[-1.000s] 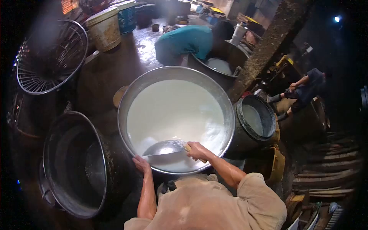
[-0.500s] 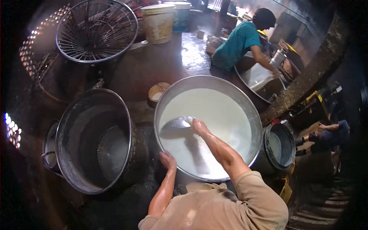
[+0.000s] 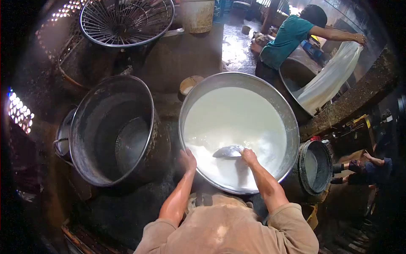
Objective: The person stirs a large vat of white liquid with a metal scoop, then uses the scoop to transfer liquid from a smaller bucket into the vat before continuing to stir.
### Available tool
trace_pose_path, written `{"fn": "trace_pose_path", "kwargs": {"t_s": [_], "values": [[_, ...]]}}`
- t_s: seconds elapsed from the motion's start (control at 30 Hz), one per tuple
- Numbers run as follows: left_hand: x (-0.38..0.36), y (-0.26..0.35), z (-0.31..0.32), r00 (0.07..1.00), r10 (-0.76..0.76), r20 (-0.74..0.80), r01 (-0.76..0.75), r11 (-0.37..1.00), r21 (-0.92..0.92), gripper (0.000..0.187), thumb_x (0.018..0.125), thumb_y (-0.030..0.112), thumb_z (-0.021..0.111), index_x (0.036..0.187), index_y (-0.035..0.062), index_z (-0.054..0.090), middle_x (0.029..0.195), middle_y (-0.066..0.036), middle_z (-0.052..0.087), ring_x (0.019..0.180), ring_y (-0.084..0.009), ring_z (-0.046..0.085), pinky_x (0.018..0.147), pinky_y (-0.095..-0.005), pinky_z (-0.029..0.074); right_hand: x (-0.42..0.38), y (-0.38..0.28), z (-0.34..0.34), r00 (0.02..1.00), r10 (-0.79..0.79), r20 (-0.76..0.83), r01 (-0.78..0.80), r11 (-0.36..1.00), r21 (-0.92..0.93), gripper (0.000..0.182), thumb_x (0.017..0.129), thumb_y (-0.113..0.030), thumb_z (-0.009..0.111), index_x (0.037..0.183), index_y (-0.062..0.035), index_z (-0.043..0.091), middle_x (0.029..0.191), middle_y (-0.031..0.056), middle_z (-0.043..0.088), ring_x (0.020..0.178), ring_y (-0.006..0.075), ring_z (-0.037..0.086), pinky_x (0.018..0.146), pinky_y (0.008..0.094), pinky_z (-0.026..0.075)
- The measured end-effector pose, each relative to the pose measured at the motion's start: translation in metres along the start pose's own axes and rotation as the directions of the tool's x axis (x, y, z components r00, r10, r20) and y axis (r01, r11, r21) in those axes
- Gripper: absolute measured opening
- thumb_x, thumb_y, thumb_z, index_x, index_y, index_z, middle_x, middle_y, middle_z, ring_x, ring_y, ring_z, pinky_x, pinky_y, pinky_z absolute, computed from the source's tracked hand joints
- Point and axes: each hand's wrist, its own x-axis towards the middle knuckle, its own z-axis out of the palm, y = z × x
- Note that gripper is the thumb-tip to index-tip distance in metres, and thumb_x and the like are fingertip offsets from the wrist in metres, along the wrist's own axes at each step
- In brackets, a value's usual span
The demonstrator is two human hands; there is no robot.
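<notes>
A wide metal basin (image 3: 293, 139) full of milky white liquid (image 3: 232, 110) stands in front of me. My right hand (image 3: 249, 157) is closed on the edge of a shallow metal bowl (image 3: 227, 151), which is tilted and partly in the liquid near the basin's close side. Against the basin's left rim lies my left hand (image 3: 188, 160), its fingers stretched along the outer side and slightly blurred.
To the left stands a deep metal pot (image 3: 97, 131); a smaller pot (image 3: 315, 167) is on the right. A small tub (image 3: 191, 84) sits behind the basin. Further back are a large wire strainer (image 3: 127, 21), a bucket (image 3: 197, 17) and a co-worker (image 3: 287, 40) lifting pale cloth (image 3: 334, 78).
My right hand has drawn the bowl toward me and to the right through the liquid. My left hand stays at the rim. The co-worker has raised the cloth, and my view has shifted.
</notes>
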Motion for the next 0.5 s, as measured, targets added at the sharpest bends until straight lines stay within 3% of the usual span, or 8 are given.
{"fn": "trace_pose_path", "kwargs": {"t_s": [0.1,0.23,0.3,0.37,0.5], "values": [[0.002,-0.003,0.001,0.999,0.03,-0.034,-0.029,0.999,0.044,0.038,0.092,0.031,0.039,0.095,-0.0057,0.05,0.09,-0.029,0.055,0.088,-0.0447,0.052,0.076,-0.0507,0.039,-0.028,0.03,-0.01,0.996,-0.079,0.052,0.087,0.984,-0.156,0.02,0.076,-0.021,0.057,0.089,-0.007,0.064,0.092,0.0193,0.062,0.088,0.034,0.06,0.075,0.0449,0.049],[0.001,-0.004,0.003,0.995,0.053,-0.088,-0.047,0.996,0.072,0.037,0.092,0.031,0.038,0.096,-0.003,0.051,0.091,-0.027,0.057,0.086,-0.0453,0.052,0.076,-0.0516,0.039,-0.067,0.068,-0.038,0.998,-0.059,0.038,0.062,0.993,-0.097,0.019,0.075,-0.018,0.058,0.089,-0.0056,0.063,0.091,0.0205,0.062,0.087,0.0345,0.06,0.075,0.0451,0.049],[0.003,-0.005,0.001,0.999,-0.035,-0.011,0.035,0.998,0.051,0.038,0.092,0.032,0.038,0.099,-0.0034,0.05,0.094,-0.028,0.057,0.09,-0.0448,0.052,0.079,-0.0509,0.039,-0.081,0.092,-0.052,0.996,-0.088,0.031,0.091,0.992,-0.088,0.02,0.073,-0.016,0.059,0.089,-0.0041,0.062,0.091,0.0215,0.062,0.086,0.0354,0.06,0.075,0.0456,0.048],[0.005,-0.014,0.006,0.999,-0.021,-0.027,0.022,0.999,0.036,0.04,0.092,0.033,0.037,0.101,-0.0036,0.05,0.096,-0.028,0.057,0.094,-0.0445,0.051,0.081,-0.0502,0.039,-0.092,0.113,-0.072,0.998,-0.067,0.015,0.067,0.998,0.0,0.03,0.084,-0.024,0.049,0.091,0.0024,0.06,0.088,0.0259,0.06,0.087,0.0397,0.058,0.074,0.045,0.045],[-0.007,-0.004,0.004,0.997,-0.03,-0.074,0.031,0.999,0.021,0.041,0.093,0.033,0.036,0.1,-0.0044,0.051,0.095,-0.029,0.057,0.093,-0.0444,0.052,0.08,-0.0505,0.039,-0.126,0.127,-0.14,1.0,0.0,0.023,-0.001,0.999,0.044,0.027,0.076,-0.019,0.055,0.093,0.0021,0.06,0.088,0.0254,0.061,0.086,0.0399,0.058,0.074,0.043,0.045]]}}
